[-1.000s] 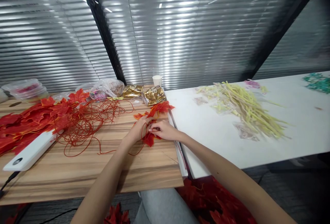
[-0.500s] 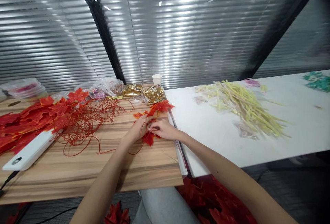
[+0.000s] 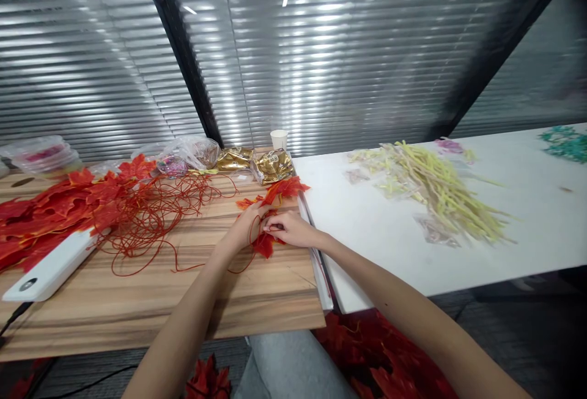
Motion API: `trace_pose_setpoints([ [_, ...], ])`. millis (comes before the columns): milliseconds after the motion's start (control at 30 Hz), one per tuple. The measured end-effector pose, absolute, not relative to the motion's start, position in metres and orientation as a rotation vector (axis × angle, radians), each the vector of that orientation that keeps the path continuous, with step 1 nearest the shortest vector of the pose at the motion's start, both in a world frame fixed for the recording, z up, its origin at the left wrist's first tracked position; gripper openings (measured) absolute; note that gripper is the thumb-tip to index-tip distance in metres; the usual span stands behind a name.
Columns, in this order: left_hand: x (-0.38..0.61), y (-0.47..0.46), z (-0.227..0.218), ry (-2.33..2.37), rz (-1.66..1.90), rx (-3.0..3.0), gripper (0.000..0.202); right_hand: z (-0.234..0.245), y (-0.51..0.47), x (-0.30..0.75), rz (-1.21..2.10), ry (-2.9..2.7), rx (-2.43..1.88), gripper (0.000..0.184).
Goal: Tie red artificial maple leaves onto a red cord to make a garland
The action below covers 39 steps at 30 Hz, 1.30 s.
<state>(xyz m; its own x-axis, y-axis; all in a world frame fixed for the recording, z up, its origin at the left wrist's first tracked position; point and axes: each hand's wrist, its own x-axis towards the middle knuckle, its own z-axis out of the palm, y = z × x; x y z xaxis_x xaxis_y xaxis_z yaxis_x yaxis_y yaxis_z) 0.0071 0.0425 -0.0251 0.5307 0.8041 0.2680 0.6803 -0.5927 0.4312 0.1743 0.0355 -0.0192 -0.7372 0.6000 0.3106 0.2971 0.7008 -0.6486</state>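
Both my hands meet over a small cluster of red-orange artificial maple leaves point(image 3: 266, 243) on the wooden table point(image 3: 151, 301). My left hand point(image 3: 245, 227) is curled with its fingers pinched on the leaves and a thin red string point(image 3: 238, 269) that loops under the wrist. My right hand point(image 3: 291, 229) is closed too, fingertips pressed against the same leaves from the right. More leaves of the cluster point(image 3: 284, 190) lie just beyond the hands.
A heap of red leaves point(image 3: 50, 209) and tangled red string point(image 3: 151, 218) lie at left beside a white flat device point(image 3: 50, 267). Plastic bags point(image 3: 192, 154), gold packets point(image 3: 273, 166) and a paper cup point(image 3: 279, 139) stand at the back. Yellow stems point(image 3: 435, 194) cover the white table point(image 3: 380, 246).
The hands stay on the leaf cluster with only slight finger movement. The view has shifted a little.
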Motion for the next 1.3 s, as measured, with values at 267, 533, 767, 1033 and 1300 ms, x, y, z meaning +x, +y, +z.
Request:
trace_pose_setpoints([
  [267,0.007,0.044,-0.026,1.261,0.625,2.522,0.035,-0.018,0.035,0.175,0.806,-2.396,-0.711,0.016],
  [533,0.006,0.040,-0.023,1.255,0.640,2.492,0.036,-0.020,0.035,0.174,0.733,-2.426,-0.729,0.015],
  [767,0.008,0.039,-0.022,1.246,0.657,2.481,0.036,-0.017,0.034,0.174,0.738,-2.419,-0.727,0.014],
  [1033,0.012,0.037,-0.014,1.241,0.641,2.456,0.036,-0.019,0.034,0.175,0.737,-2.416,-0.748,0.014],
  [1300,0.009,0.040,-0.020,1.261,0.629,2.463,0.035,-0.017,0.032,0.175,0.740,-2.422,-0.764,0.015],
])
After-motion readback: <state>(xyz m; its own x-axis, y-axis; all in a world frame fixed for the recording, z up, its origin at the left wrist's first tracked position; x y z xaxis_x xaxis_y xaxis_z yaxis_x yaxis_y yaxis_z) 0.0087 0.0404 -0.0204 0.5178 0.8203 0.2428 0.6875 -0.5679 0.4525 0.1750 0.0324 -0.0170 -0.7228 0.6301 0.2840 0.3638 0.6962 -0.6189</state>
